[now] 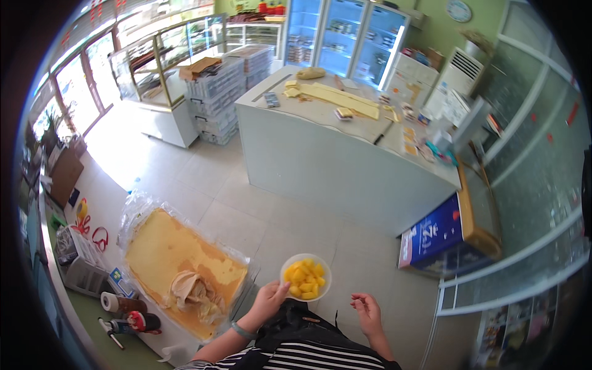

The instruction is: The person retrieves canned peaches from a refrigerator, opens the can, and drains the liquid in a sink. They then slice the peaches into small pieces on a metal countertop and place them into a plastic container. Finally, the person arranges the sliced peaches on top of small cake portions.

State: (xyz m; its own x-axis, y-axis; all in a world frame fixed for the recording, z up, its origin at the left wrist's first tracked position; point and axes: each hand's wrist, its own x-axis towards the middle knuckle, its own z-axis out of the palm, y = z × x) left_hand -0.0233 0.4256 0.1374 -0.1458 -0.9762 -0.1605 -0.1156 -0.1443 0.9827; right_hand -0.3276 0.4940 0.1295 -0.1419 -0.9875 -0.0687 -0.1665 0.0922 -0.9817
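Note:
Gripped by its rim in my left hand (269, 300) is a round, pale plastic bowl (325, 290). Yellow fruit chunks (305, 277) fill much of it; they look like mango. My right hand (366, 314) hangs in the air to the right of the bowl, apart from it, fingers loosely curled with nothing seen in them. To the left of my left hand lies a large sheet of sponge cake (171, 245) on clear plastic wrap (138, 203). Crumpled tan paper or film (189, 291) rests on the cake's near part.
A work island (319, 162) ahead carries pastry strips (342, 99), a dark-handled knife (383, 133) and small cake boxes. Jars (124, 304), a plastic basket (85, 273) and red-handled scissors (83, 225) crowd the left counter. Stacked crates (212, 101) stand beyond; a blue-sided cabinet (434, 236) is right.

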